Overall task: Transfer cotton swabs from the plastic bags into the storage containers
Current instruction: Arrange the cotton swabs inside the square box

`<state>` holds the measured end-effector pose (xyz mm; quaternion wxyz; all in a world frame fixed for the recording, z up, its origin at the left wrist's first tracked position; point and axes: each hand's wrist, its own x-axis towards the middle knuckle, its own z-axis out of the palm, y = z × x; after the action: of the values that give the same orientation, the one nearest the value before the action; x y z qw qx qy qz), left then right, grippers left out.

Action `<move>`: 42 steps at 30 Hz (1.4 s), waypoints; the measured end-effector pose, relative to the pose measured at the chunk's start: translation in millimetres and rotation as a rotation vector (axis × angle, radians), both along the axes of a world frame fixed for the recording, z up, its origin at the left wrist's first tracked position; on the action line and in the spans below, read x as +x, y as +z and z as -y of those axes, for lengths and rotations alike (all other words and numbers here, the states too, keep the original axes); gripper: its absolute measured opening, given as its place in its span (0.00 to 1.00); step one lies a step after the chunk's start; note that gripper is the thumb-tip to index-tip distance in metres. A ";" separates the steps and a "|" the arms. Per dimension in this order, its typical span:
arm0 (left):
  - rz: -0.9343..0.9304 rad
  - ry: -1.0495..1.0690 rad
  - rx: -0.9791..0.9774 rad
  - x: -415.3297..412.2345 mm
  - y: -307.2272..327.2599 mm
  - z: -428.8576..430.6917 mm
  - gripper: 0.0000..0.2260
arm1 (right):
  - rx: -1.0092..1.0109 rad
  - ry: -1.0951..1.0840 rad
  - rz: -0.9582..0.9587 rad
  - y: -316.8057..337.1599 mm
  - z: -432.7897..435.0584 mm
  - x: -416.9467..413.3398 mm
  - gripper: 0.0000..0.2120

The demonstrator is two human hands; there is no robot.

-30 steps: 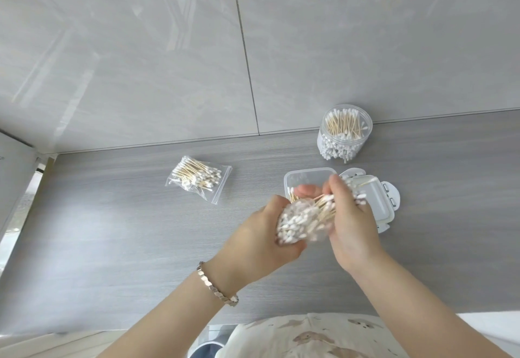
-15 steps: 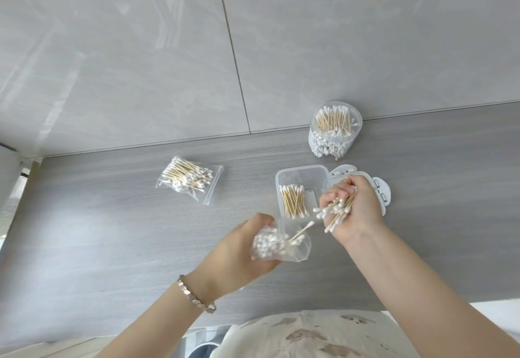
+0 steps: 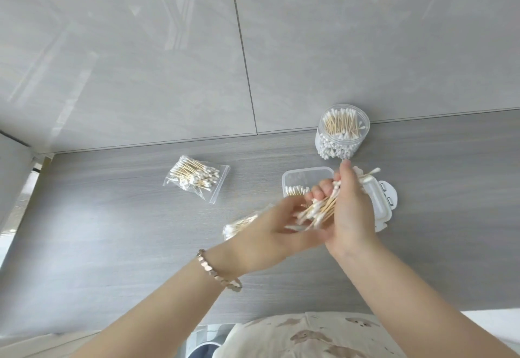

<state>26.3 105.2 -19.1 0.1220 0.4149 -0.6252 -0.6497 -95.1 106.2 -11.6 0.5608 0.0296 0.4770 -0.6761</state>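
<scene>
My right hand (image 3: 351,211) grips a bundle of wooden cotton swabs (image 3: 320,208) just in front of the clear rectangular container (image 3: 306,174), which holds a few swabs. My left hand (image 3: 270,226), blurred, reaches to the bundle's near end and still holds a clear plastic bag (image 3: 239,224) with some swabs in it. The bag sticks out on the hand's far left side. The container's near part is hidden behind my fingers.
The container's white clip lid (image 3: 382,203) lies right of it, partly under my right hand. A round clear jar (image 3: 343,132) packed with swabs stands by the tiled wall. Another zip bag of swabs (image 3: 197,179) lies to the left on the grey counter (image 3: 112,231).
My right hand pulled a bundle of swabs out of the bag and holds it near the container. My left hand lowered the bag, then came right to meet the bundle.
</scene>
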 end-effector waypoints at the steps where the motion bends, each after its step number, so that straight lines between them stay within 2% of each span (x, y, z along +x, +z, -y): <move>1: -0.007 0.006 0.032 -7.9 2.2 -0.5 0.12 | 0.001 0.011 -0.049 0.9 -2.4 3.7 0.20; 3: 0.057 0.008 0.022 -18.0 6.5 -1.8 0.02 | 0.022 0.067 -0.219 0.1 -7.9 7.0 0.25; 5: 0.149 -0.052 -0.090 -20.5 6.1 -3.7 0.10 | 0.038 0.096 -0.324 0.2 -11.5 5.5 0.24; 6: 0.179 -0.084 -0.133 -20.6 6.5 -4.6 0.12 | 0.044 0.089 -0.299 -0.2 -12.0 3.8 0.22; 9: 0.215 -0.126 -0.174 -17.8 6.4 -5.6 0.13 | 0.021 0.020 -0.052 -1.1 -10.2 -1.5 0.16; 14: 0.224 -0.170 -0.199 -8.8 1.8 -11.1 0.17 | -0.011 -0.047 0.143 -4.3 -3.4 -16.8 0.17; 18: 0.166 -0.194 -0.115 -0.4 1.4 -14.1 0.16 | -0.012 -0.166 0.333 -4.7 4.7 -42.8 0.17; 20: 0.066 -0.121 -0.005 -1.2 4.3 -15.7 0.16 | -0.024 -0.208 0.342 -5.4 7.1 -57.5 0.17; 22: -0.010 0.025 0.098 -3.4 5.5 -14.8 0.15 | 0.009 -0.134 0.208 -2.2 5.9 -64.4 0.16; 25: 0.039 0.217 0.130 -6.4 1.8 -8.8 0.16 | 0.101 0.219 -0.184 3.7 -5.9 -49.1 0.18; 27: 0.137 0.196 0.057 -9.6 0.8 -6.3 0.16 | 0.146 0.484 -0.428 3.0 -15.0 -26.9 0.22; 28: 0.201 0.141 -0.034 -11.8 0.9 -6.6 0.15 | 0.160 0.562 -0.510 0.8 -17.6 -16.3 0.21; 31: 0.373 -0.013 -0.415 -17.7 -1.0 -10.0 0.11 | 0.195 0.555 -0.559 -9.6 -17.6 2.7 0.14; 32: 0.410 -0.023 -0.509 -17.6 -2.7 -11.5 0.13 | 0.207 0.512 -0.550 -11.8 -16.4 5.2 0.12; 35: 0.319 -0.037 -0.648 -14.3 -7.7 -15.7 0.14 | 0.259 0.416 -0.589 -17.8 -13.9 2.2 0.13; 37: 0.277 -0.045 -0.578 -11.3 -5.9 -17.4 0.12 | 0.256 0.347 -0.578 -18.9 -12.6 -4.4 0.13; 39: 0.193 0.099 -0.343 -12.5 -7.2 -16.0 0.15 | 0.207 0.300 -0.557 -15.7 -11.1 -10.0 0.15; 40: 0.096 0.245 -0.162 -14.4 -6.5 -14.2 0.16 | 0.174 0.291 -0.570 -12.3 -10.6 -11.2 0.16; 42: -0.176 0.546 0.318 -19.2 -3.0 -7.2 0.16 | 0.073 0.273 -0.608 -2.4 -10.7 -10.2 0.18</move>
<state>7.1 112.4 -22.1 0.2789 0.5234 -0.3685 -0.7159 -105.4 116.8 -14.0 0.4765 -0.2175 0.6461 -0.5551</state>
